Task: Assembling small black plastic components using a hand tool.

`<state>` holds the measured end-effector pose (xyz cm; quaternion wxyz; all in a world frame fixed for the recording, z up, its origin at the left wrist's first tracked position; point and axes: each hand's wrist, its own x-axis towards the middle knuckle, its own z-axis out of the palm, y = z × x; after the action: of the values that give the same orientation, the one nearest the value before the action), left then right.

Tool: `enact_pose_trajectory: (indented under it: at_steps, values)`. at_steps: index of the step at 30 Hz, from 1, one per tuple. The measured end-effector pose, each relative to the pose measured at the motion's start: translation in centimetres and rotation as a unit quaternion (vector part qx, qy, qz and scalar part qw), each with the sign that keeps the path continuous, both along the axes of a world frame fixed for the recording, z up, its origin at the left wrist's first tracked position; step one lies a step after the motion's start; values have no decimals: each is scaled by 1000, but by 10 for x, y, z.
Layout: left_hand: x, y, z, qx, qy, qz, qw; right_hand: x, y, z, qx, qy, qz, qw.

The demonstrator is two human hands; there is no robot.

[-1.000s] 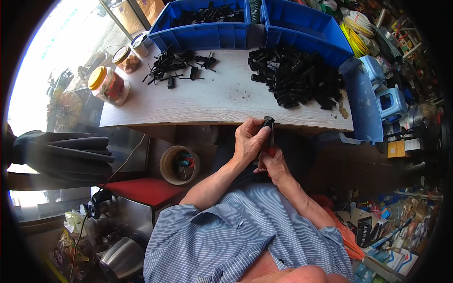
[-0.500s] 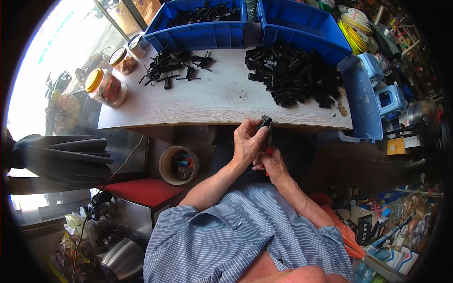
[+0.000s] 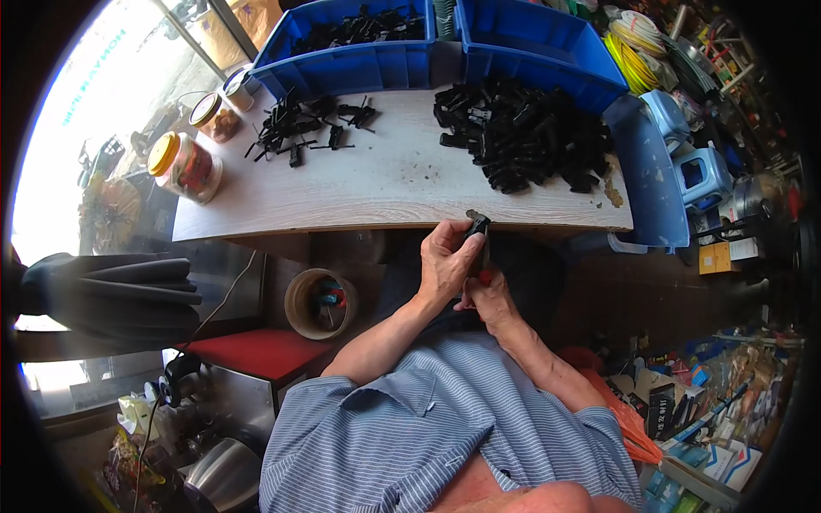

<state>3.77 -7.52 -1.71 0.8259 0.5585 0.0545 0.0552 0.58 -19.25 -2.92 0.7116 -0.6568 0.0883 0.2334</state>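
Note:
Just off the near edge of the table (image 3: 282,205), my left hand (image 3: 445,267) pinches a small black plastic part (image 3: 478,226) between thumb and fingers. Close below it, my right hand (image 3: 493,303) is closed around a red-handled tool (image 3: 487,277); its working end is hidden between my hands, and I cannot tell its kind. A large heap of similar black parts (image 3: 534,141) lies on the right of the tabletop. On the left is a smaller pile of black parts (image 3: 291,124) with thin prongs sticking out.
Two blue bins (image 3: 342,70) stand along the back; the left one holds more black pieces. Jars (image 3: 184,167) line the table's left side. A light-blue tub (image 3: 646,171) stands at its right end. Below is a round bucket (image 3: 293,303) with tools inside, beside a red-topped cabinet (image 3: 256,350).
The black part has tilted slightly in my left hand, and less of the red handle shows in my right. The whole view has shifted a little.

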Motion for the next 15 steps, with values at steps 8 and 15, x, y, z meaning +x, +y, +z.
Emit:
enact_pose_trajectory:
  at_steps: [8,15]
  values:
    - [7,-4,4,74,-24,5,997,0,2,22,16,36,-34,999]
    - [84,-11,58,298,-132,-26,945,11,-9,16,112,51,-160,979]
